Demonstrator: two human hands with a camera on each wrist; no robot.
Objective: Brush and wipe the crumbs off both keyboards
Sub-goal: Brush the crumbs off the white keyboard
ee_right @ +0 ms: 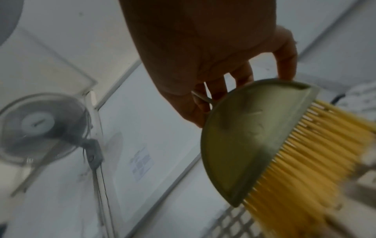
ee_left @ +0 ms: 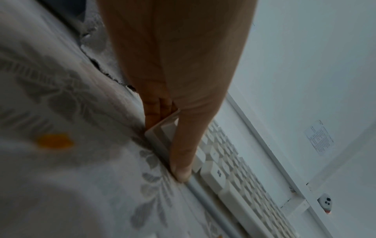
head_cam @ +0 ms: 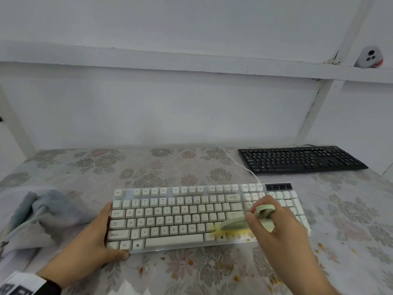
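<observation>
A white keyboard lies on the flowered tablecloth in the middle of the head view. My left hand braces its front left corner: straight fingers lie against the left edge and the thumb lies along the front edge. My right hand grips a green brush. The brush's yellow bristles press on the lower right keys. A black keyboard sits at the back right, apart from both hands.
A crumpled grey cloth lies left of the white keyboard. Orange crumbs are scattered on the tablecloth at the front and right. The white cable runs back toward the wall. A small white device sits on the ledge.
</observation>
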